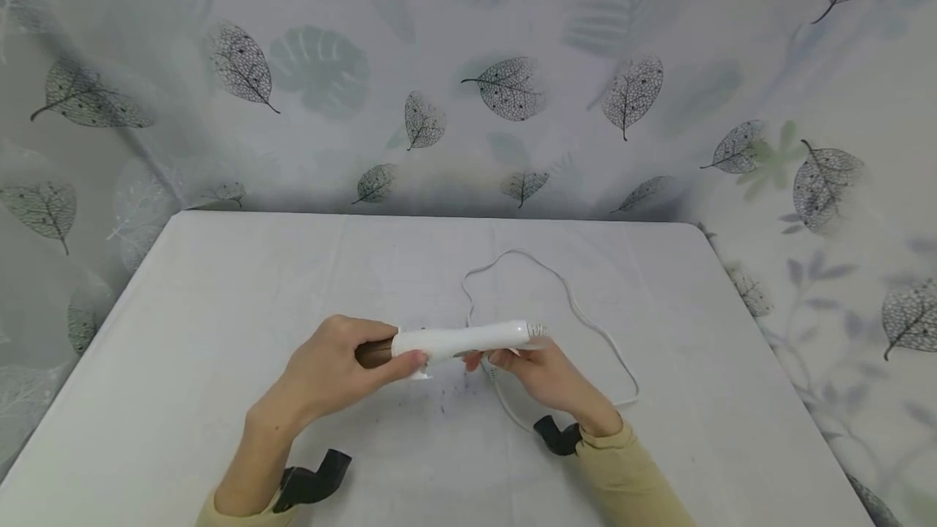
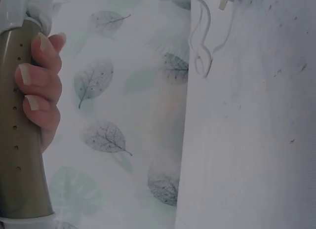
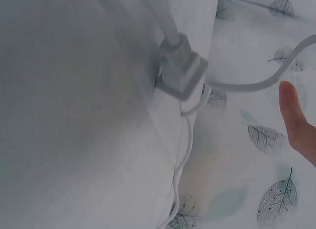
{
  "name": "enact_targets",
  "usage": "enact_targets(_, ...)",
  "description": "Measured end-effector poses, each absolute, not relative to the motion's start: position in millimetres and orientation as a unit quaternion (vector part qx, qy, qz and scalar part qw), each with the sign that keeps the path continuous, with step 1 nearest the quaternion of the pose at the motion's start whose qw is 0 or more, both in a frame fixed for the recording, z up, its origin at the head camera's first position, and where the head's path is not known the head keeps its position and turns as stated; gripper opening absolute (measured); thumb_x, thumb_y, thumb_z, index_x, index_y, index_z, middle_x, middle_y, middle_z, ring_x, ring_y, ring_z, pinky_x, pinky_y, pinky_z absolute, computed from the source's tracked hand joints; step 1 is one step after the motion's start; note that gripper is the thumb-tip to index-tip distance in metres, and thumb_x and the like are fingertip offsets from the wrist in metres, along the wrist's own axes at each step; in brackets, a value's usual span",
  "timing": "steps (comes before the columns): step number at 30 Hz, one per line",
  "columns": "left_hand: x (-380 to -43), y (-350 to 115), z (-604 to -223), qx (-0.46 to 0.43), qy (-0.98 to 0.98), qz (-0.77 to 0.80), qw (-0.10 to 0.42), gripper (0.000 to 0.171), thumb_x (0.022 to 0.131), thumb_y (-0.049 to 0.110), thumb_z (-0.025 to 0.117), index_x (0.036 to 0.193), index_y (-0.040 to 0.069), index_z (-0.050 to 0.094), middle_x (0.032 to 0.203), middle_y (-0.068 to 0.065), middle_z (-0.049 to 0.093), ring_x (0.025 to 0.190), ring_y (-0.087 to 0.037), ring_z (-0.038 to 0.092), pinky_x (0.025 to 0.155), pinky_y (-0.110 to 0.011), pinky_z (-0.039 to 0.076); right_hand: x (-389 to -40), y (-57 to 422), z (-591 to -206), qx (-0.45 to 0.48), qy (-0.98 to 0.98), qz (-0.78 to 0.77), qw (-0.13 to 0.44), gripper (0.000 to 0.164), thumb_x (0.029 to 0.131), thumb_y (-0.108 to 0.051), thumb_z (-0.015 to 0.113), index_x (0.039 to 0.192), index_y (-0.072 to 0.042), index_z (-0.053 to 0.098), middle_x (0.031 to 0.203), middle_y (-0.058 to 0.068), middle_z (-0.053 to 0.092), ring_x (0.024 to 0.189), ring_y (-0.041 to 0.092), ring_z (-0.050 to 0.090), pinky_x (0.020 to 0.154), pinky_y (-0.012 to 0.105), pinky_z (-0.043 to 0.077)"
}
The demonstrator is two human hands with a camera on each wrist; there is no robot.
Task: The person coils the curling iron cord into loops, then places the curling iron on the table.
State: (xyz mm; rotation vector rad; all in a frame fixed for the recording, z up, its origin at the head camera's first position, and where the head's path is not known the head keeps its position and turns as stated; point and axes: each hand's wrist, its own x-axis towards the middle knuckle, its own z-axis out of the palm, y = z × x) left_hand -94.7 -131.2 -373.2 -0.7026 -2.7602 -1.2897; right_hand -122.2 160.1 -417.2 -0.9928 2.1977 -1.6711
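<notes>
Glossy white plastic sheathes the handle of a long, brown-barrelled styling wand (image 1: 464,341), held crosswise above the white-covered table (image 1: 307,267). The left hand (image 1: 329,364) grips its perforated brown barrel (image 2: 19,130), apparently to keep it level. The right hand (image 1: 549,381) is by the corded end; the handle hides some fingers, so its hold cannot be told. A thin white cord (image 1: 571,299) loops on the table, its boxy white plug (image 3: 180,73) blurred.

White hair iron (image 1: 457,340), brown barrel (image 2: 24,189), held crosswise
</notes>
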Motion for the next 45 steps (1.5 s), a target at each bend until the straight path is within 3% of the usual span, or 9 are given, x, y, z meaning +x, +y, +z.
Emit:
enact_targets(7, -94.1, -133.1, -372.5, -0.252, -0.869, -0.419, -0.078, 0.043, 0.090, 0.050, 0.070, 0.061, 0.025, 0.051, 0.053, 0.020, 0.028, 0.048, 0.003, 0.024, 0.046, -0.020, 0.022, -130.3, 165.9, -417.5, -0.442, 0.792, -0.415, -0.074, 0.024, 0.094, 0.000, 0.064, 0.114, -0.011, 0.071, 0.112, 0.003, 0.074, 0.110, 0.019, 0.068, 0.104, 0.051, 0.041)
enact_targets(12, -94.1, -132.9, -372.6, -0.262, -0.855, -0.432, -0.116, 0.046, 0.090, 0.050, 0.071, 0.059, 0.023, 0.049, 0.054, 0.018, 0.027, 0.048, 0.002, 0.024, 0.045, -0.020, 0.023, -137.7, 170.0, -420.3, -0.478, 0.778, -0.368, -0.178, 0.021, 0.104, -0.023, 0.055, 0.108, -0.013, 0.073, 0.104, 0.002, 0.072, 0.096, 0.019, 0.067, 0.095, 0.054, 0.043)
enact_targets(15, -94.4, -132.6, -372.8, -0.259, -0.852, -0.432, -0.141, 0.043, 0.090, 0.051, 0.071, 0.061, 0.023, 0.054, 0.054, 0.017, 0.028, 0.048, 0.001, 0.023, 0.045, -0.020, 0.023, -140.0, 173.5, -420.6, -0.480, 0.773, -0.372, -0.186, 0.032, 0.108, -0.025, 0.047, 0.107, -0.009, 0.075, 0.097, 0.002, 0.069, 0.083, 0.014, 0.058, 0.083, 0.037, 0.047)
enact_targets(17, -94.4, -132.4, -372.8, -0.253, -0.854, -0.427, -0.156, 0.043, 0.089, 0.053, 0.070, 0.063, 0.022, 0.057, 0.054, 0.016, 0.028, 0.049, 0.000, 0.023, 0.045, -0.021, 0.023, -140.0, 176.2, -420.1, -0.471, 0.778, -0.374, -0.184, 0.024, 0.104, -0.020, 0.055, 0.103, -0.007, 0.075, 0.094, 0.002, 0.066, 0.081, 0.013, 0.052, 0.073, 0.027, 0.046)
enact_targets(20, -94.8, -130.5, -373.6, -0.243, -0.862, -0.411, -0.172, 0.047, 0.088, 0.059, 0.068, 0.062, 0.022, 0.057, 0.055, 0.015, 0.028, 0.049, -0.001, 0.025, 0.046, -0.021, 0.024, -138.2, 180.0, -418.9, -0.441, 0.794, -0.379, -0.178, 0.008, 0.090, -0.006, 0.072, 0.097, -0.006, 0.075, 0.093, 0.002, 0.066, 0.079, 0.012, 0.054, 0.064, 0.021, 0.045)
enact_targets(23, -95.8, -127.0, -374.7, -0.230, -0.873, -0.392, -0.178, 0.052, 0.087, 0.065, 0.065, 0.061, 0.021, 0.053, 0.055, 0.014, 0.030, 0.050, -0.002, 0.026, 0.046, -0.022, 0.024, -136.2, 181.1, -416.5, -0.412, 0.806, -0.383, -0.183, 0.022, 0.074, 0.005, 0.081, 0.093, -0.005, 0.075, 0.089, 0.002, 0.066, 0.072, 0.009, 0.053, 0.060, 0.018, 0.044)
enact_targets(26, -96.5, -124.2, -376.3, -0.217, -0.892, -0.359, -0.169, 0.054, 0.085, 0.070, 0.062, 0.061, 0.023, 0.054, 0.055, 0.014, 0.031, 0.050, -0.003, 0.027, 0.046, -0.022, 0.024, -135.1, 179.7, -413.5, -0.402, 0.804, -0.390, -0.200, 0.027, 0.069, 0.009, 0.082, 0.093, -0.002, 0.075, 0.085, 0.003, 0.066, 0.065, 0.008, 0.051, 0.058, 0.015, 0.043)
enact_targets(34, -95.6, -124.0, -375.4, -0.140, -0.938, -0.288, -0.136, 0.059, 0.080, 0.081, 0.055, 0.063, 0.025, 0.057, 0.056, 0.012, 0.039, 0.051, -0.005, 0.032, 0.046, -0.024, 0.024, -129.5, 177.0, -406.5, -0.344, 0.829, -0.392, -0.205, 0.024, 0.075, 0.007, 0.082, 0.095, -0.005, 0.077, 0.077, -0.004, 0.060, 0.059, 0.003, 0.040, 0.053, 0.012, 0.033)
enact_targets(45, -100.2, -124.6, -378.7, -0.094, -0.953, -0.278, -0.079, 0.058, 0.082, 0.080, 0.056, 0.070, 0.023, 0.061, 0.059, 0.009, 0.041, 0.052, -0.008, 0.033, 0.046, -0.026, 0.022, -124.1, 169.3, -399.2, -0.347, 0.819, -0.409, -0.203, 0.021, 0.086, 0.008, 0.071, 0.104, -0.003, 0.074, 0.074, -0.003, 0.060, 0.057, 0.001, 0.041, 0.051, 0.012, 0.034)
